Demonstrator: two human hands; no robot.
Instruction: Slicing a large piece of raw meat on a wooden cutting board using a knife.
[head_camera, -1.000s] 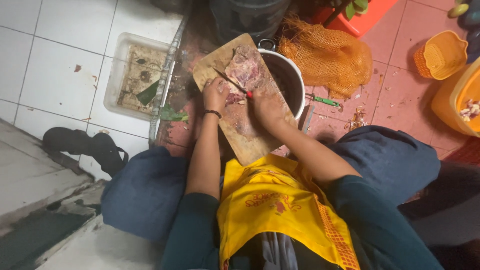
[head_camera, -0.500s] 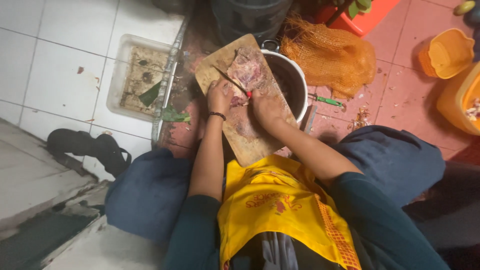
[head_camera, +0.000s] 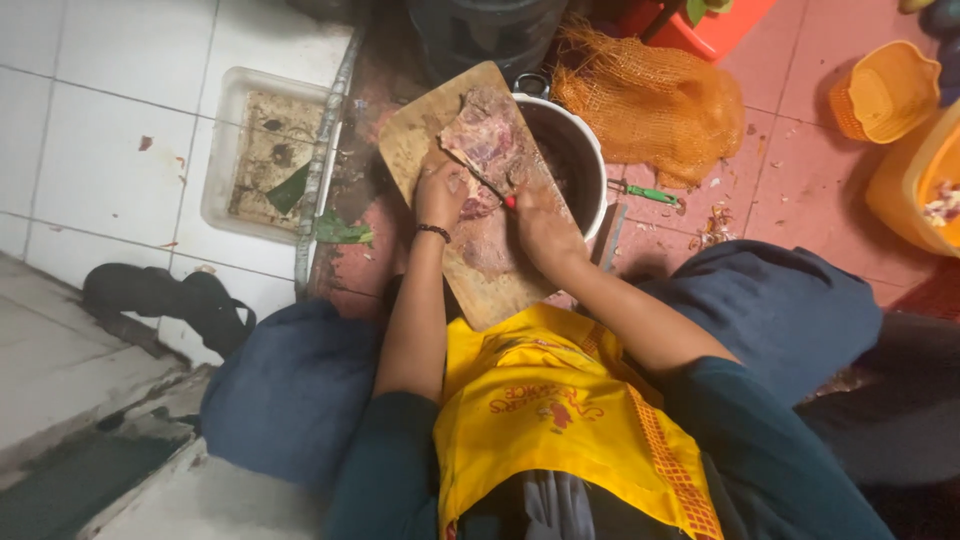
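A wooden cutting board (head_camera: 480, 270) lies on the floor in front of me, its far end resting over a metal pot (head_camera: 580, 160). A slab of raw meat (head_camera: 485, 135) sits on the board's far half. My left hand (head_camera: 440, 195) presses down on the meat's near edge. My right hand (head_camera: 540, 220) grips a red-handled knife (head_camera: 495, 190), whose blade lies across the meat between the two hands.
An orange mesh sack (head_camera: 650, 105) lies right of the pot, with a green-handled tool (head_camera: 645, 192) below it. A white basin (head_camera: 265, 150) stands at the left beside a dark sandal (head_camera: 170, 300). Orange plastic containers (head_camera: 885, 90) stand at the far right.
Both hands stay on the meat and the knife; the blade has shifted slightly across the meat. The camera view has drifted a little.
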